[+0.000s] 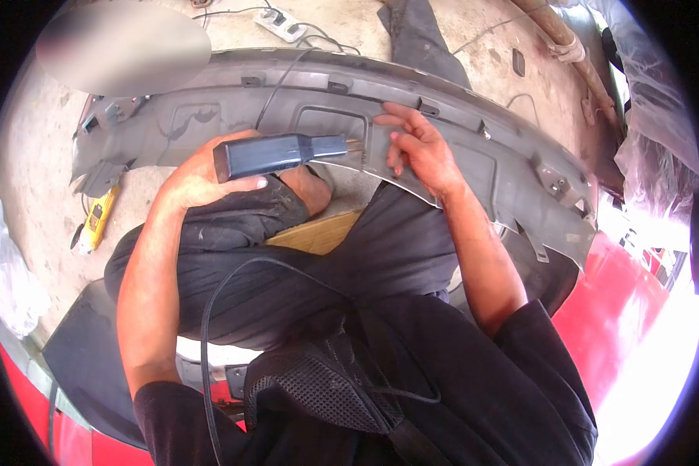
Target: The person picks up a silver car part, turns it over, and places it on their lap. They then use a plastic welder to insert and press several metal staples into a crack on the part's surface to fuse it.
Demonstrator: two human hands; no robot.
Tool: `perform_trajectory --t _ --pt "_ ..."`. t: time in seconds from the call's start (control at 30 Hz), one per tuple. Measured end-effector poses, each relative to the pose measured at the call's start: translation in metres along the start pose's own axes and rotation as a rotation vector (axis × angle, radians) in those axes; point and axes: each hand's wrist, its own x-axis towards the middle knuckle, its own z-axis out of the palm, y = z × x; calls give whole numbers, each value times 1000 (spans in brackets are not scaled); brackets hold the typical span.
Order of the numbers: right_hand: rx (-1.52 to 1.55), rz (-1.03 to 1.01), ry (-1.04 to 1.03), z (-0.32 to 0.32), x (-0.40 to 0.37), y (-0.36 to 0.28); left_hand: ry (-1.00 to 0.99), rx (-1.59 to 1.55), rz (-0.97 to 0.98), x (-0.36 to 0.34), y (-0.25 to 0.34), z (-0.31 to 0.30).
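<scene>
In the head view my left hand (202, 172) is wrapped around a corded hot stapler (279, 154), a dark blue tool with thin metal prongs at its tip. The prongs point right, over the inner face of a grey car bumper (466, 155) that lies across in front of my legs. A line of small dark marks runs down the bumper just beyond the tip. Over the bumper, right of the prongs, my right hand (423, 147) has its fingers bent and apart, with nothing seen in them.
A white power strip (281, 26) with plugged cables lies on the floor beyond the bumper. On the left is a yellow power tool (99, 217). Dark cloth (419, 35) lies behind the bumper, and clear plastic sheeting (652, 147) hangs at right. A black cord (206, 326) loops across my lap.
</scene>
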Motion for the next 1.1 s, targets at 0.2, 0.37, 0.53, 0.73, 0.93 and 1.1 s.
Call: perform_trajectory --t 0.2,0.37,0.53,0.73,0.93,1.1 --pt "-5 4 3 -1 1 0 14 19 -1 -1 -2 0" --pt "-10 -15 8 -1 4 6 2 38 59 0 -14 -1" --pt "-2 -22 12 0 4 5 76 83 80 3 -38 5" --pt "-19 -27 23 1 5 5 147 132 87 3 -40 8" --pt "3 -33 25 1 5 6 64 93 114 6 -42 5" --pt "-4 -44 21 1 5 7 70 102 102 5 -43 5"
